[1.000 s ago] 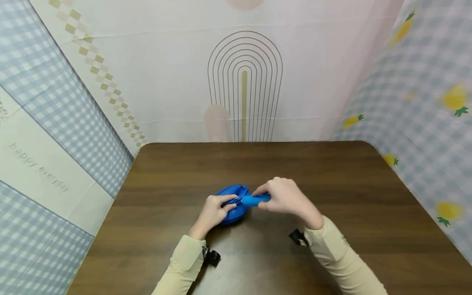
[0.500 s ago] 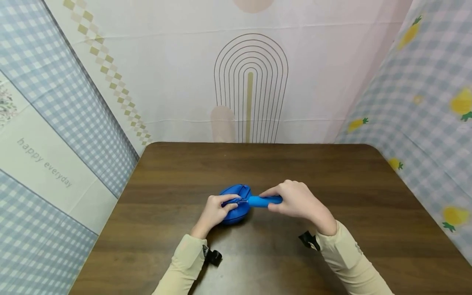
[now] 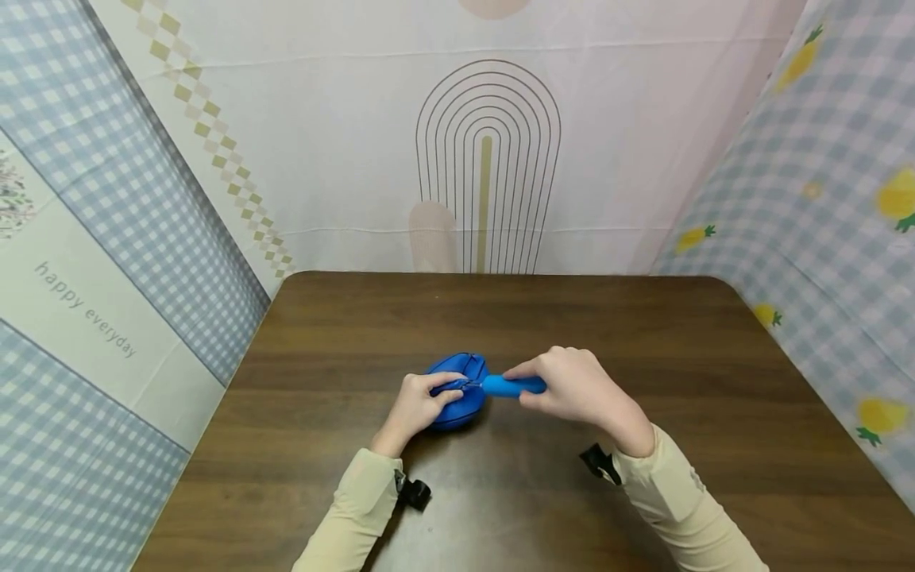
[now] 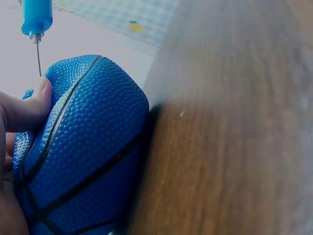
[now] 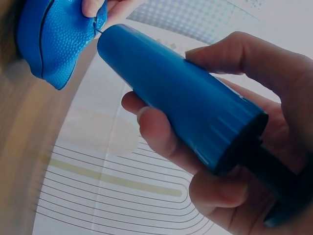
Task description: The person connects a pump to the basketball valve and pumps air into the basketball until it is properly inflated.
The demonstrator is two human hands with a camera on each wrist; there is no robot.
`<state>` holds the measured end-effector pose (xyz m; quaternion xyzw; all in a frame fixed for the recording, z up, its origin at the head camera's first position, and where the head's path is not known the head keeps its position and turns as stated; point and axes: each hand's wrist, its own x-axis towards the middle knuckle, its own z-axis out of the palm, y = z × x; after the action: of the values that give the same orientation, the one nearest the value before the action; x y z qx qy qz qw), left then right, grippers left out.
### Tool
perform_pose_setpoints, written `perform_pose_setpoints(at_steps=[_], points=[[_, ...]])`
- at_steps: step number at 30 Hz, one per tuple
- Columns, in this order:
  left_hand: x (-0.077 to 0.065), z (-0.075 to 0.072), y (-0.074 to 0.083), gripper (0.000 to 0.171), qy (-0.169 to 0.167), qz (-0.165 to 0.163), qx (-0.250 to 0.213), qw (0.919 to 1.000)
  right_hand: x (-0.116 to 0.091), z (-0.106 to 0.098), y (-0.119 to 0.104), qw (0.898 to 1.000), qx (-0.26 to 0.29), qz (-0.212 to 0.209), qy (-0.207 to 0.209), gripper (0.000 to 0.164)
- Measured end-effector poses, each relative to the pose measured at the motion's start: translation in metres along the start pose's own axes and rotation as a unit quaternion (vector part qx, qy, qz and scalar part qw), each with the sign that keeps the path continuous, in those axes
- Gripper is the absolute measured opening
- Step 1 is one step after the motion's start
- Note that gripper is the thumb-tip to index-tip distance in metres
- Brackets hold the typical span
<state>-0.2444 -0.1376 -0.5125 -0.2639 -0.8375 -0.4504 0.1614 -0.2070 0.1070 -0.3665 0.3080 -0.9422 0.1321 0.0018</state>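
A slack, deflated blue basketball (image 3: 461,409) with black seams rests on the table; its pebbled skin (image 4: 107,93) fills much of the left wrist view. My left hand (image 3: 417,407) pinches a fold of it between thumb and fingers. In my right hand (image 3: 581,389) is a blue hand pump (image 5: 166,88) with a black handle (image 5: 281,181), its barrel gripped by curled fingers and thumb. A thin metal needle (image 4: 38,58) sticks out of the pump's front and points at the pinched fold, its tip right by the left thumb.
The brown wooden table (image 3: 343,318) spreads around both hands. Behind it hangs a pale printed cloth (image 3: 336,159), with blue checked cloths (image 3: 193,199) at the sides. A black wrist camera (image 3: 415,494) sits by the left sleeve.
My right hand and the pump have drawn back to the right, leaving the needle showing between pump and basketball. My left hand keeps its pinch. The last half second shows little movement.
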Motion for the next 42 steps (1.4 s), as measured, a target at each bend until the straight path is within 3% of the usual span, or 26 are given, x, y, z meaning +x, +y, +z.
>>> perform_pose_setpoints(at_steps=[20,29,34,42], points=[[0.001,0.002,0.007,0.017,0.006,0.003,0.0,1.0,0.0,-0.001,-0.01,0.999,-0.036,-0.015,0.01,0.024],[0.001,0.004,0.006,0.016,0.001,0.004,0.005,1.0,-0.001,0.004,-0.026,0.992,-0.113,-0.018,0.053,0.019],[0.002,0.005,0.006,0.015,0.002,0.002,0.004,1.0,0.001,0.004,-0.035,0.981,-0.171,-0.054,0.076,0.003],[0.001,0.004,0.007,0.017,0.0,0.007,0.008,0.9999,0.017,-0.007,-0.04,0.968,-0.22,-0.108,0.053,0.031]])
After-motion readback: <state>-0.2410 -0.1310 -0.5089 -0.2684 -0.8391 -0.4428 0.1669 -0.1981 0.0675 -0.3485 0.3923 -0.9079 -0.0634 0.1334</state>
